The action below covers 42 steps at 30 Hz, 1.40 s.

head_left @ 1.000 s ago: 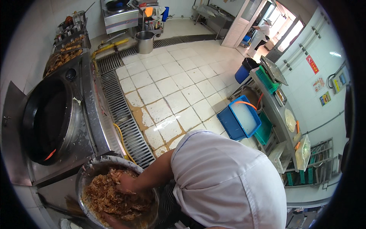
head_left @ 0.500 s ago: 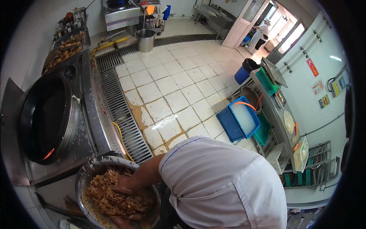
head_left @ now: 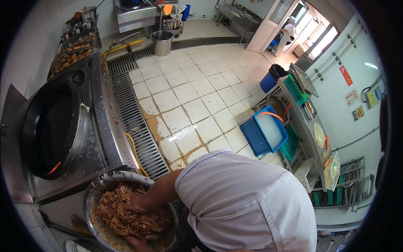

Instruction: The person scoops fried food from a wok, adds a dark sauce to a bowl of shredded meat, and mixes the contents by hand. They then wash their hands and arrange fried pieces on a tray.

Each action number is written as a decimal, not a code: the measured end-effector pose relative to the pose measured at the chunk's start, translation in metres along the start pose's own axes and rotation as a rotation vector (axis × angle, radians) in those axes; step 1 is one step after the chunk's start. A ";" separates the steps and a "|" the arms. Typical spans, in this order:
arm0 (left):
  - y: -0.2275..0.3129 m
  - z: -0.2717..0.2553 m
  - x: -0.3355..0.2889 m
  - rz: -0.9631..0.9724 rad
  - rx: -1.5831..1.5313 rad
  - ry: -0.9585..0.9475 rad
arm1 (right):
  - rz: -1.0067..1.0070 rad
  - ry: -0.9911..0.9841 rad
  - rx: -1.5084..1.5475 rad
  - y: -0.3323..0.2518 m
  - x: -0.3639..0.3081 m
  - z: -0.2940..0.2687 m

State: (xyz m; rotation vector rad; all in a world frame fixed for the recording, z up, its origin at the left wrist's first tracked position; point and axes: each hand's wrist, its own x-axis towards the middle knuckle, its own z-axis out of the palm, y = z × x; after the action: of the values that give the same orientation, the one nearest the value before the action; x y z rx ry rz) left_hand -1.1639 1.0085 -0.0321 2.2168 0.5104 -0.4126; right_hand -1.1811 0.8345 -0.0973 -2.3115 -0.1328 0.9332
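A large metal bowl point(head_left: 94, 191) at the lower left holds a heap of brown shredded food point(head_left: 121, 216). My right hand point(head_left: 134, 203) reaches out of a white sleeve and is dug into the top of the heap, with its fingers buried. At the bowl's near rim, low in the picture, my left hand point(head_left: 136, 242) also lies in the food and is mostly hidden. My white-clad torso point(head_left: 247, 206) fills the lower middle of the view.
A big black wok point(head_left: 50, 126) sits in a steel cooking range point(head_left: 100, 122) on the left. Floor grating point(head_left: 134, 126) runs along the range, with a yellow hose. On the right are blue crates point(head_left: 266, 132), a steel counter and green baskets. A metal pot point(head_left: 161, 42) stands far back.
My right hand has worked from the bowl's upper left toward the middle of the food. My torso has leaned further over the bowl.
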 end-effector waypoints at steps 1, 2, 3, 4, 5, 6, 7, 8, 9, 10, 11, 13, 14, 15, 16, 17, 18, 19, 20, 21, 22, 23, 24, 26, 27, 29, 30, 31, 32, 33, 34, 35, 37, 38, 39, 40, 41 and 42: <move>0.001 0.001 0.000 0.003 0.007 -0.002 | -0.001 -0.001 0.006 0.001 0.000 -0.001; 0.001 0.003 -0.001 0.003 0.005 -0.008 | -0.004 -0.001 0.013 0.000 -0.001 -0.001; 0.002 0.004 -0.001 0.003 0.004 -0.010 | -0.003 0.000 0.021 0.001 -0.001 -0.001; 0.002 0.006 -0.002 0.001 -0.004 -0.013 | -0.004 -0.002 0.027 0.001 -0.001 0.000; 0.002 0.008 -0.004 0.001 -0.006 -0.019 | -0.006 0.000 0.034 0.001 -0.002 0.000; 0.002 0.010 -0.006 -0.002 -0.014 -0.023 | -0.008 0.002 0.042 0.001 -0.002 0.000; 0.001 0.011 -0.009 -0.006 -0.016 -0.027 | -0.008 0.001 0.050 0.001 -0.003 0.000; 0.000 0.013 -0.011 -0.008 -0.017 -0.033 | -0.009 0.003 0.058 0.001 -0.003 0.000; -0.001 0.015 -0.014 -0.010 -0.023 -0.037 | -0.010 0.003 0.068 0.001 -0.004 -0.001; -0.002 0.017 -0.017 -0.015 -0.027 -0.040 | -0.012 0.007 0.077 0.001 -0.006 -0.003; -0.004 0.019 -0.020 -0.020 -0.029 -0.044 | -0.013 0.010 0.093 0.002 -0.008 -0.004; -0.009 0.024 -0.027 -0.034 -0.049 -0.058 | -0.013 0.020 0.132 0.002 -0.014 -0.011; -0.010 0.026 -0.029 -0.042 -0.056 -0.060 | -0.016 0.029 0.159 0.001 -0.019 -0.014; -0.012 0.028 -0.033 -0.047 -0.065 -0.059 | -0.018 0.044 0.195 0.001 -0.023 -0.019; -0.013 0.030 -0.036 -0.056 -0.069 -0.061 | -0.014 0.060 0.246 0.001 -0.030 -0.024; -0.015 0.031 -0.040 -0.062 -0.079 -0.063 | -0.003 0.080 0.322 0.000 -0.036 -0.029; -0.016 0.033 -0.044 -0.071 -0.087 -0.064 | 0.023 0.103 0.429 -0.001 -0.043 -0.033; -0.017 0.033 -0.048 -0.081 -0.094 -0.067 | 0.075 0.119 0.565 -0.003 -0.049 -0.038; -0.017 0.034 -0.054 -0.091 -0.107 -0.067 | 0.126 0.142 0.702 -0.004 -0.055 -0.042; -0.017 0.033 -0.058 -0.099 -0.126 -0.062 | 0.134 0.160 0.678 -0.006 -0.060 -0.047; -0.017 0.034 -0.061 -0.115 -0.141 -0.055 | 0.147 0.176 0.664 -0.008 -0.064 -0.050; -0.016 0.034 -0.063 -0.124 -0.156 -0.053 | 0.129 0.219 0.695 -0.009 -0.066 -0.052; -0.015 0.035 -0.064 -0.129 -0.161 -0.052 | 0.117 0.214 0.714 -0.009 -0.067 -0.054; -0.013 0.037 -0.062 -0.139 -0.189 -0.048 | 0.109 0.185 0.727 -0.008 -0.065 -0.056; -0.012 0.038 -0.061 -0.142 -0.205 -0.043 | 0.107 0.172 0.733 -0.008 -0.063 -0.056; -0.011 0.040 -0.057 -0.142 -0.246 -0.047 | 0.102 0.145 0.749 -0.007 -0.057 -0.054; -0.010 0.041 -0.055 -0.143 -0.271 -0.044 | 0.100 0.132 0.758 -0.006 -0.054 -0.054; -0.010 0.041 -0.055 -0.153 -0.297 -0.046 | 0.097 0.113 0.765 -0.008 -0.053 -0.053; -0.010 0.040 -0.055 -0.154 -0.319 -0.049 | 0.091 0.097 0.773 -0.008 -0.051 -0.054; -0.009 0.038 -0.055 -0.153 -0.345 -0.049 | 0.084 0.083 0.781 -0.010 -0.052 -0.055; -0.009 0.036 -0.057 -0.163 -0.382 -0.050 | 0.077 0.066 0.791 -0.013 -0.053 -0.058; -0.008 0.033 -0.058 -0.164 -0.428 -0.051 | 0.064 0.045 0.805 -0.015 -0.055 -0.061; -0.008 0.028 -0.062 -0.173 -0.554 -0.050 | 0.041 -0.001 0.835 -0.020 -0.060 -0.070; -0.009 0.025 -0.065 -0.179 -0.651 -0.044 | 0.031 -0.031 0.854 -0.025 -0.063 -0.074; -0.012 0.023 -0.069 -0.192 -0.761 -0.043 | 0.016 -0.074 0.894 -0.028 -0.065 -0.078; -0.018 0.019 -0.074 -0.205 -0.905 -0.035 | 0.010 -0.136 0.936 -0.035 -0.068 -0.079; -0.024 0.016 -0.081 -0.224 -1.045 -0.015 | 0.033 -0.217 1.010 -0.040 -0.070 -0.080; -0.031 0.014 -0.091 -0.244 -1.164 0.025 | 0.087 -0.312 1.070 -0.047 -0.074 -0.078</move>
State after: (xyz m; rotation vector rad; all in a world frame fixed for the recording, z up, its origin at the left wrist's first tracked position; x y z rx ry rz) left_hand -1.2593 0.9961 -0.0195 1.0420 0.7795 -0.1299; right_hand -1.1787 0.8078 0.0175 -1.1915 0.2821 1.0482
